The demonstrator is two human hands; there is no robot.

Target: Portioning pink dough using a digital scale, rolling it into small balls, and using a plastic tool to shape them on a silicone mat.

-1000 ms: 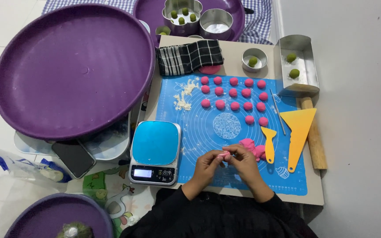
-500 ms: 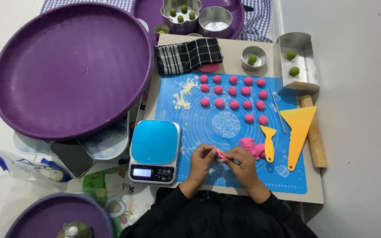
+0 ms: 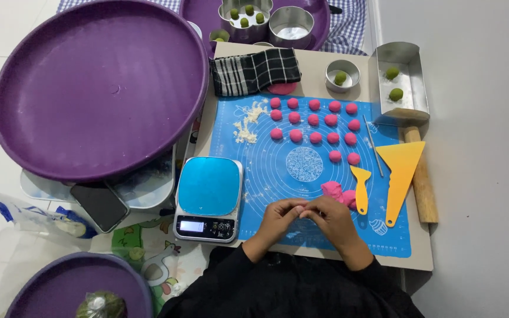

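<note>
I'm pinching a small pink dough piece point(image 3: 306, 206) between my left hand point(image 3: 282, 215) and right hand point(image 3: 329, 217) — fingertips together, clamped on it, just left of the pink dough lump point(image 3: 338, 193) on the blue mat point(image 3: 266, 171). Shaping step, likely — next calls for gentle rolling.

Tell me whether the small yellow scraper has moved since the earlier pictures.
No. The small yellow scraper lies in the same spot on the blue mat, beside the large yellow scraper.

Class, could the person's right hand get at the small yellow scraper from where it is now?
Probably yes. The right hand sits just left of the small yellow scraper, with only a lump of pink dough nearby, not across the way.
</note>
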